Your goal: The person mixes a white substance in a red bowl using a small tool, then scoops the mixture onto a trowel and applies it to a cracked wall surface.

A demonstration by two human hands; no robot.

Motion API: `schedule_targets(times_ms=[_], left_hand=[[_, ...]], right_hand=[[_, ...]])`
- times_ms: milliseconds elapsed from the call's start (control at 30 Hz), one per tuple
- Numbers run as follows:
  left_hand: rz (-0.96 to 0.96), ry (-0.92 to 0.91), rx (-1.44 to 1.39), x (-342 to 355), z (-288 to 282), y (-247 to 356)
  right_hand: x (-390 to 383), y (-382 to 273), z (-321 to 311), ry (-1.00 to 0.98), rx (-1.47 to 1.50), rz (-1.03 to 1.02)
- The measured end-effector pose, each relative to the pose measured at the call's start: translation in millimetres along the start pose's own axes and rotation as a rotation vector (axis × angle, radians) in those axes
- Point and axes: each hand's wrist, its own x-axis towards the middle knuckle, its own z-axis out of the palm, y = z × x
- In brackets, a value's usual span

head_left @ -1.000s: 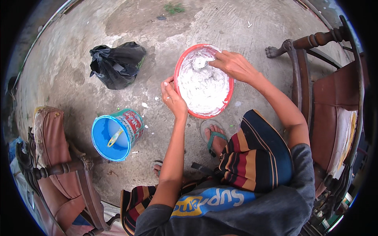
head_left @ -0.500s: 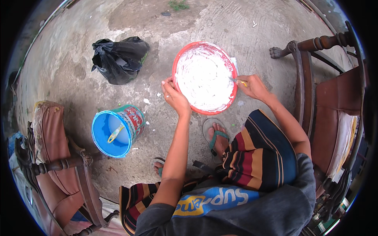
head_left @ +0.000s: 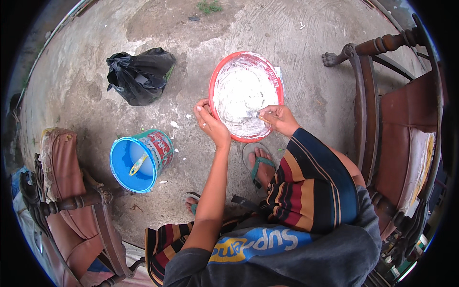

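A weathered, patchy concrete floor point(head_left: 296, 57) carries a scattering of items. A knotted black plastic bag point(head_left: 142, 79) sits at upper left, with a blue bucket point(head_left: 165, 147) standing upright below it. Near the center is a red plastic basin point(head_left: 213, 86), its inner wall smeared white; its underside is hidden. White flakes point(head_left: 174, 124) dot the concrete between bucket and basin. Two green-strapped sandals point(head_left: 256, 171) are planted below the basin. At right, a carved claw foot point(head_left: 330, 60) of a wooden chair point(head_left: 363, 100) rests on the concrete. A dark flat scrap point(head_left: 193, 18) lies near a grass tuft point(head_left: 209, 6) at top.
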Motion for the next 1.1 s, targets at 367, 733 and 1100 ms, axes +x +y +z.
schedule_targets(times_ms=[367,733,1100], left_hand=[[0.241,-0.079,0.173,5,-13,-13],[0.053,0.038,0.074,28,-19,18],[0.056,0.156,0.082,43,-33,8]], right_hand=[[24,-10,-24,0.101,-0.763,-0.246],[12,-41,-14,0.347,-0.956,-0.613],[67,-17,26,0.065,-0.962,-0.662]])
